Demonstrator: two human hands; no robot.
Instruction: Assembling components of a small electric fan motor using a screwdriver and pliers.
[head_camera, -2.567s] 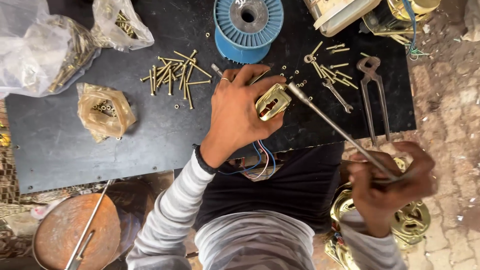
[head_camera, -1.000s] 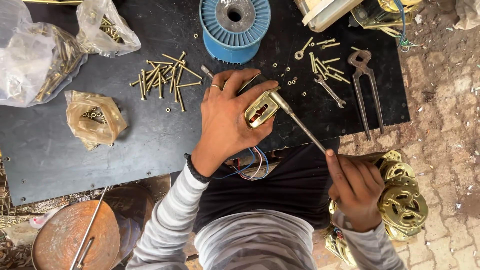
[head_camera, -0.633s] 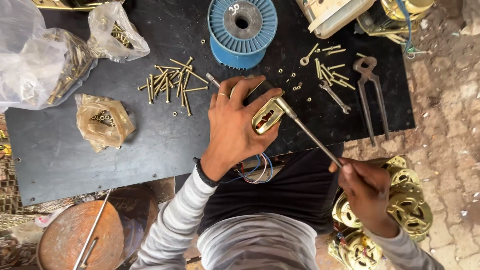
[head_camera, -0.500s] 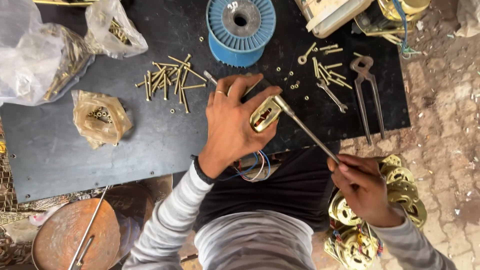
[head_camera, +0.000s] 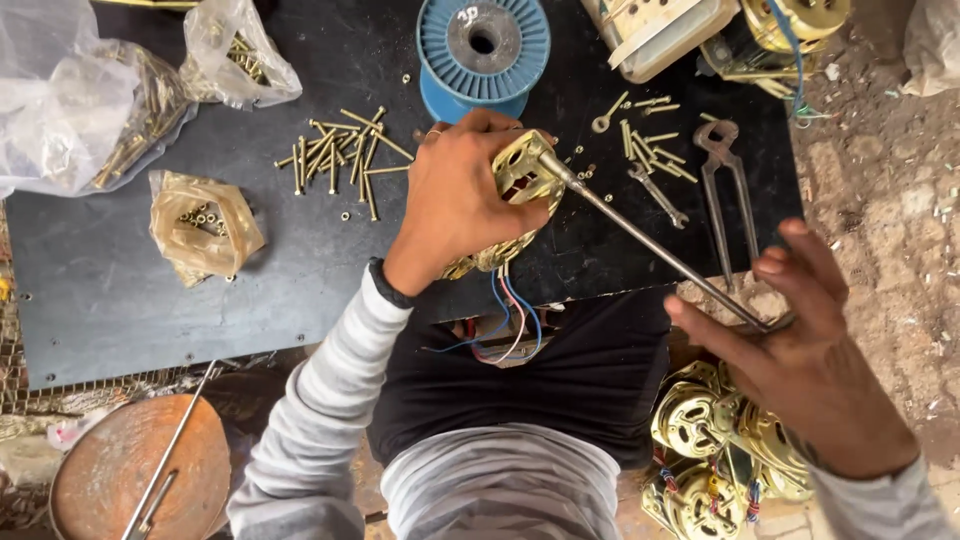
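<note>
From the head view, my left hand (head_camera: 455, 205) is clenched over a small brass-coloured motor (head_camera: 520, 185), pinning it against the black board (head_camera: 120, 290) near the board's front edge. Blue and red wires (head_camera: 505, 320) hang from under the motor toward my lap.

My right hand (head_camera: 800, 365) sits off the board's right corner, fingers (head_camera: 790, 260) spread loosely around the bent end of a long metal wrench (head_camera: 650, 245). The handle lies across my fingers rather than in a tight fist, so the grip is loose, closer to released than clenched. The wrench's far tip touches the top of the motor, just beside my left fingertips.

Beyond my left hand lies a scatter of long brass screws (head_camera: 335, 155), and behind it stands a blue wire spool (head_camera: 483, 50). To the right of the motor are more screws, a small spanner (head_camera: 658, 195) and a pair of pincers (head_camera: 728, 190). Plastic bags (head_camera: 200, 220) of hardware sit at the left. Below my right hand, on the ground, is a pile of finished motors (head_camera: 720, 450). A rusty round pan (head_camera: 140, 480) shows at the lower left.
</note>
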